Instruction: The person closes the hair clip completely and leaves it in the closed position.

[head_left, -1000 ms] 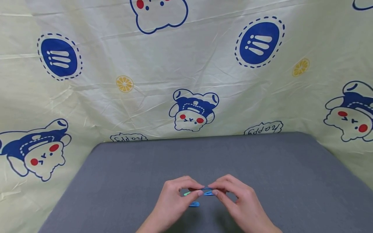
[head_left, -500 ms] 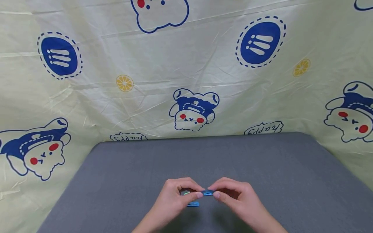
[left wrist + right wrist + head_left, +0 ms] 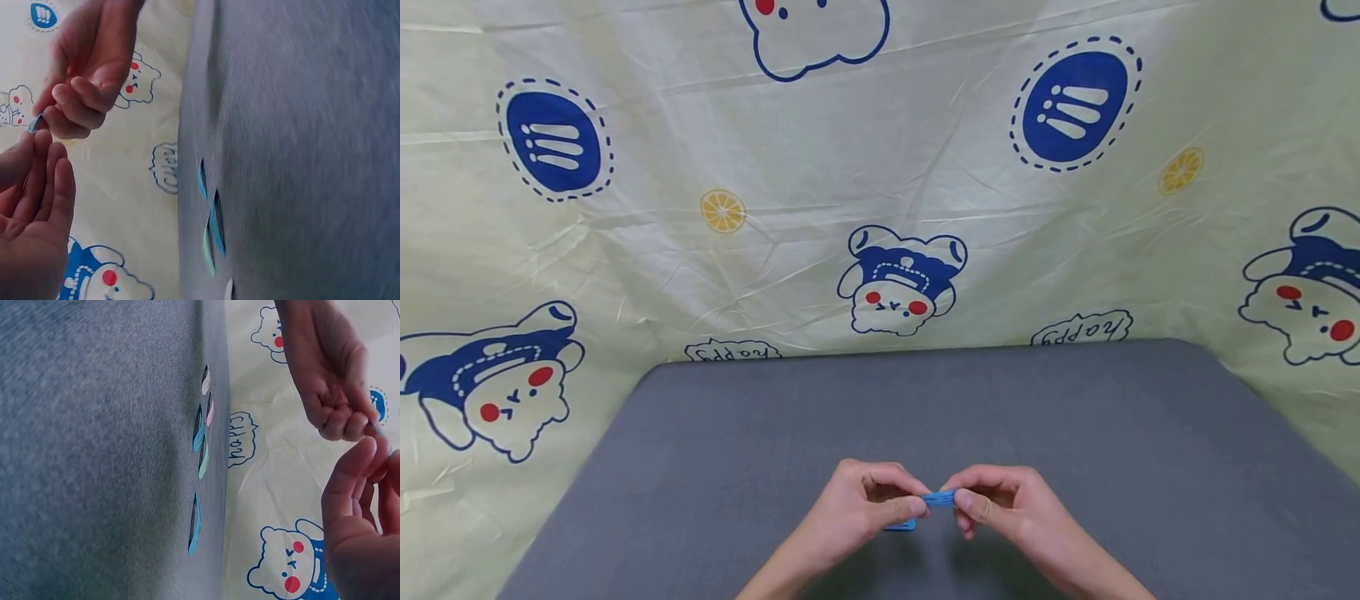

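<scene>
A blue snap hair clip [image 3: 939,498] is held up between my two hands in the head view. My left hand [image 3: 859,510] pinches its left end with thumb and fingers. My right hand [image 3: 1009,503] pinches the opposite end. Beneath the hands, another blue hair clip [image 3: 901,526] shows on the grey table, partly hidden by the left hand. Several clips lie there in the right wrist view: a blue one [image 3: 195,525], another blue one [image 3: 198,429], a green clip [image 3: 204,459], a pink clip [image 3: 210,410] and a white clip [image 3: 205,380].
The grey cloth-covered table [image 3: 760,433] extends beyond and to both sides of the hands. A pale printed curtain [image 3: 790,167] with cartoon bears hangs behind its far edge.
Both hands have come down slightly, still pinching the clip. It was seen edge-on and now shows more of its blue side. The right hand's lower fingers now show below its thumb.
</scene>
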The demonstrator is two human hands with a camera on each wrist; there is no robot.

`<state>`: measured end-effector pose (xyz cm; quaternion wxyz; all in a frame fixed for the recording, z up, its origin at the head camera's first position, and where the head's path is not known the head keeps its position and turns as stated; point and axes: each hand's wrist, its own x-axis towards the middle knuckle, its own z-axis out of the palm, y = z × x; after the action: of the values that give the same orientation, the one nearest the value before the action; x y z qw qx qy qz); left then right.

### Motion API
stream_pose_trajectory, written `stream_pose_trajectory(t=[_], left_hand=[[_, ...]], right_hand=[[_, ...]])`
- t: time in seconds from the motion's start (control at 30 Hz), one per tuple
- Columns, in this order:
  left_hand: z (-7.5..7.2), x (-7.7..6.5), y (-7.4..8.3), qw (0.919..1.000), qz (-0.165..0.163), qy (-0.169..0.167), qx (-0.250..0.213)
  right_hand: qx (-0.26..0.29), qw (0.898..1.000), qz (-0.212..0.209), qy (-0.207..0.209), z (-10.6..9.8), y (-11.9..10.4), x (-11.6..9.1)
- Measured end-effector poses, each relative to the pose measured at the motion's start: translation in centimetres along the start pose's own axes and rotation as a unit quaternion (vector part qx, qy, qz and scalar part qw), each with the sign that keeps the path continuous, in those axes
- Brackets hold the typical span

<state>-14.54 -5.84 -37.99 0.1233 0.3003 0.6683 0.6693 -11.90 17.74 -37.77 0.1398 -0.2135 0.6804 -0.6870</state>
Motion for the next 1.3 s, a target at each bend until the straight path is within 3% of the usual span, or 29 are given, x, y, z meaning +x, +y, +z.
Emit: stream_pose_trajectory(t=[0.17,0.33,0.43,0.73,0.83,1.03,1.17,1.3], left_hand=[[-0.2,-0.2,0.7,0.9944,0.017,0.042,0.095],[-0.3,-0.3,0.9,0.9874,0.039,0.060,0.141],[-0.4,-0.3,0.7,0.9827,0.048,0.065,0.167],[-0.7,-0.1,-0.2,0.9728,0.103,0.061,0.198],[-0.7,0.0,-0.4,0.9705,0.113,0.059,0.204],[-0.6,0.1,-0.9,0.9592,0.150,0.049,0.235],[-0.4,0.2,-1.1,0.9560,0.159,0.046,0.242],[-0.3,0.2,-1.2,0.9604,0.146,0.036,0.234]], right_hand=[[0.049,0.997,0.054,0.023,0.3,-0.4,0.1],[0.101,0.990,0.091,0.039,0.4,-0.6,0.3],[0.100,0.989,0.100,0.043,0.4,-0.7,0.4],[-0.035,0.995,0.058,0.080,0.7,-0.6,0.5],[-0.093,0.989,0.047,0.108,1.1,-0.6,0.5],[-0.208,0.964,0.031,0.161,1.8,-0.8,0.1],[-0.238,0.958,0.018,0.158,1.7,-0.8,0.0],[-0.254,0.957,0.012,0.138,1.3,-0.9,0.0]])
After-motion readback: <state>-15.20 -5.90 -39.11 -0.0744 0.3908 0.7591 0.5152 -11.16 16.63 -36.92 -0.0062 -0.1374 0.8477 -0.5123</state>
